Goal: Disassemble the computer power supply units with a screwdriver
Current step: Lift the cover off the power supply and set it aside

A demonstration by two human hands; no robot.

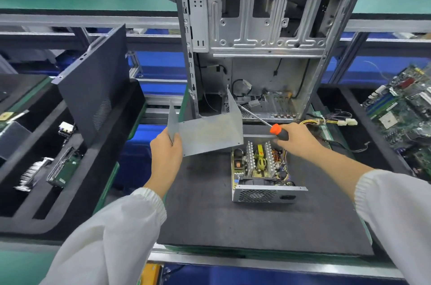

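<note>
An open computer case (258, 51) stands upright at the back of the dark mat (210, 210), its bare metal frame facing the camera. Leaning to the left is a dark side panel (95, 84). On the mat, just in front of the case, sits the power supply unit (261, 170) with its top off (heat sinks, coils and wiring exposed, the fan grille toward the person). Its bent grey metal cover (210, 130) is lifted clear, up and to the left of the unit, pinched at its left edge by the left hand (166, 153). The right hand (297, 141) grips a screwdriver (278, 132) by its black-and-orange handle, shaft pointing toward the case.
</note>
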